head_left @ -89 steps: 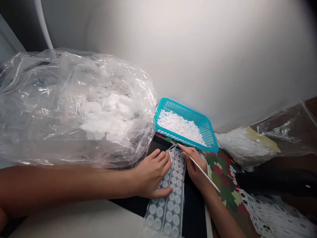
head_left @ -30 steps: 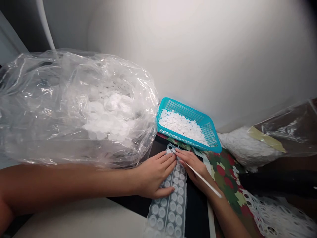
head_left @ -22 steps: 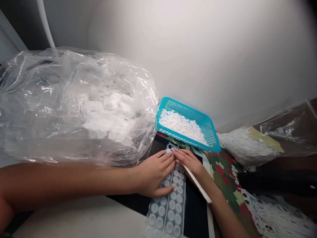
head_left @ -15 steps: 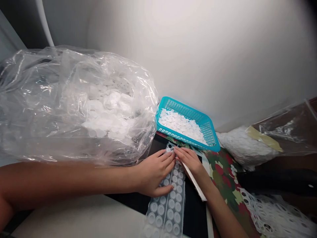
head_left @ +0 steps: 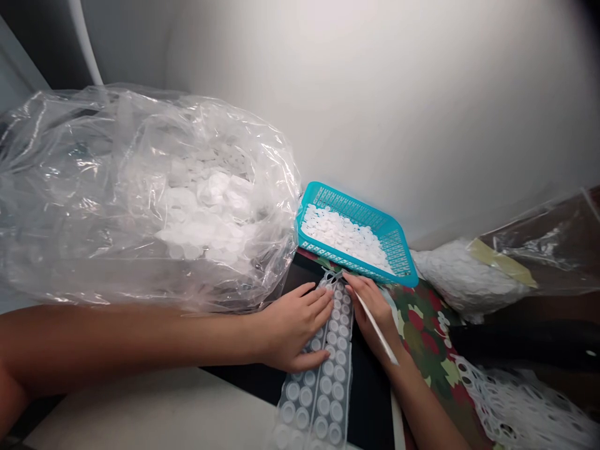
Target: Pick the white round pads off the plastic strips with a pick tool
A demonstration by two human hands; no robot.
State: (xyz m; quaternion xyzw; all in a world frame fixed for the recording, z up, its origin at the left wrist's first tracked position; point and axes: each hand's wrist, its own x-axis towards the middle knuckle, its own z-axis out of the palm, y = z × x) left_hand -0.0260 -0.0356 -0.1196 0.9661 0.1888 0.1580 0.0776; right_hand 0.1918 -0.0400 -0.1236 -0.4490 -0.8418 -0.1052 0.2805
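A long translucent sheet (head_left: 325,387) set with rows of round white discs runs away from me. My left hand (head_left: 297,325) lies on it palm down, fingers stretched out and thumb apart, holding nothing. Beyond its fingertips, the far end of a thin perforated strip (head_left: 332,277) curls up from the sheet. The fingertips of my right hand (head_left: 372,306) are closed at that curled end. A slim white stick (head_left: 379,331) is held in the same hand and slants back over the wrist. Whether the right fingertips grip the strip itself is too small to tell.
A turquoise basket (head_left: 407,253) of small white discs stands just beyond my hands, against the wall. On the left bulges a large clear plastic bag (head_left: 225,219) with white pieces inside. Another filled bag (head_left: 469,275) and a pile of perforated scrap (head_left: 529,400) are at the right.
My right hand has moved a little to the right, away from the left fingers. The sheet's far end now shows a lifted, curled strip. My left hand stays in place.
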